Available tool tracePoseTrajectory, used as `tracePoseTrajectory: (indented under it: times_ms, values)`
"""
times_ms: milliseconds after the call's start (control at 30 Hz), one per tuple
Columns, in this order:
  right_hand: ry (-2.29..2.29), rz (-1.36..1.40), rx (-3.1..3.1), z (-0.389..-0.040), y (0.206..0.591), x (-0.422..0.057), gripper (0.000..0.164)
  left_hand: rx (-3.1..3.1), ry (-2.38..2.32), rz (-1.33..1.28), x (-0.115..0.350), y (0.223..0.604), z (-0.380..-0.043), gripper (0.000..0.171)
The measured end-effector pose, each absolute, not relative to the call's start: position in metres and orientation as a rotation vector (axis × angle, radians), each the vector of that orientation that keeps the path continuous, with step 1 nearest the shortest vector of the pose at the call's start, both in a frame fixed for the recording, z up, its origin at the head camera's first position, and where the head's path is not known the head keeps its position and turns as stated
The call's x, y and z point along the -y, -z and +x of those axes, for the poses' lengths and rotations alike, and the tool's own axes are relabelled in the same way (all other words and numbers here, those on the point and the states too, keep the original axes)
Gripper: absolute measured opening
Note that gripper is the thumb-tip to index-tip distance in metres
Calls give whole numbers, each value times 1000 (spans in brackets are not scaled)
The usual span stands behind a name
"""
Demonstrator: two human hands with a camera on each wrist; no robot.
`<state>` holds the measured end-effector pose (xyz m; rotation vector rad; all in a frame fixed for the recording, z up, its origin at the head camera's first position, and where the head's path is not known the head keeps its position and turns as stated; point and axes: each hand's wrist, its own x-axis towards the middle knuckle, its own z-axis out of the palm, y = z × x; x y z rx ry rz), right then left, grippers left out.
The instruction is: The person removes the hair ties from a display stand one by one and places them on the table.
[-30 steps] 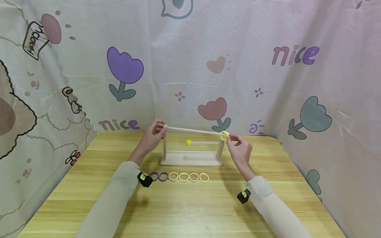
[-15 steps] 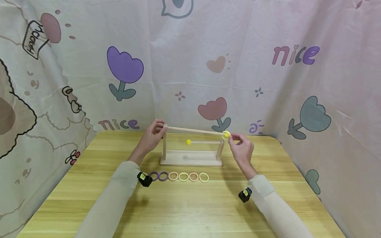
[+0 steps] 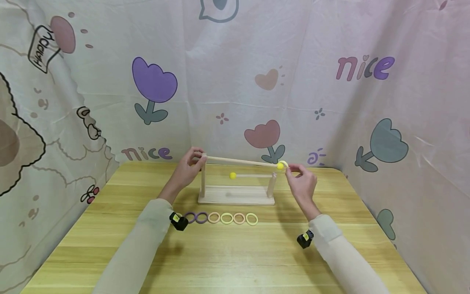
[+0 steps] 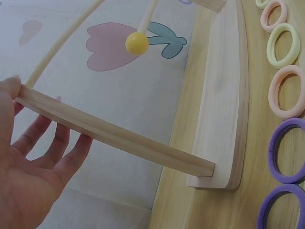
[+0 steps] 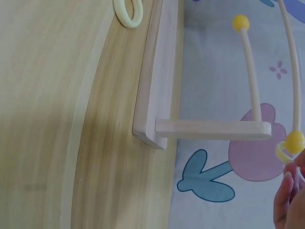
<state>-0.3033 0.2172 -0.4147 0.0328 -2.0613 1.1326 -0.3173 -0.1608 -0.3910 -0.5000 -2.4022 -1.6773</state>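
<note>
A wooden stand point(image 3: 236, 196) has two posts, each with a thin rod ending in a yellow ball. My left hand point(image 3: 189, 165) holds the top of the taller left post point(image 4: 114, 133), thumb on one side and fingers on the other. My right hand point(image 3: 303, 184) pinches a pale yellow hair tie point(image 5: 280, 151) at the yellow ball point(image 3: 280, 166) of the upper rod point(image 3: 242, 161). The ball covers part of the hair tie, so I cannot tell whether it still encircles the tip. The shorter right post point(image 5: 209, 129) carries the lower rod point(image 3: 253, 176).
In front of the stand, several hair ties lie in a row on the wooden table point(image 3: 235, 261), among them a purple one point(image 3: 201, 218), a pink one point(image 3: 239, 219) and a yellow one point(image 3: 251, 219). A patterned cloth point(image 3: 227, 81) hangs behind the table.
My right hand has moved slightly right, bringing the yellow hair tie from around the rod's end to the far side of the ball. The left hand and stand stay in place.
</note>
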Motion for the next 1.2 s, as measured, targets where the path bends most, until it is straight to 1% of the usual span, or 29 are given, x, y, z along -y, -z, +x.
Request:
tracePoseTrajectory:
  times_ms: [533, 833, 1067, 1200]
  values:
    - [-1136, 14, 2112, -290, 406, -228, 12, 2407, 1679, -501, 162, 391, -317, 35]
    - [-1146, 3, 2108, -283, 407, -234, 12, 2420, 1653, -484, 161, 391, -318, 34]
    - [-1172, 11, 2099, -279, 406, -233, 11, 2415, 1676, -485, 161, 391, -317, 31]
    - [-1184, 33, 2092, -277, 405, -231, 11, 2414, 1681, -488, 161, 390, -318, 33]
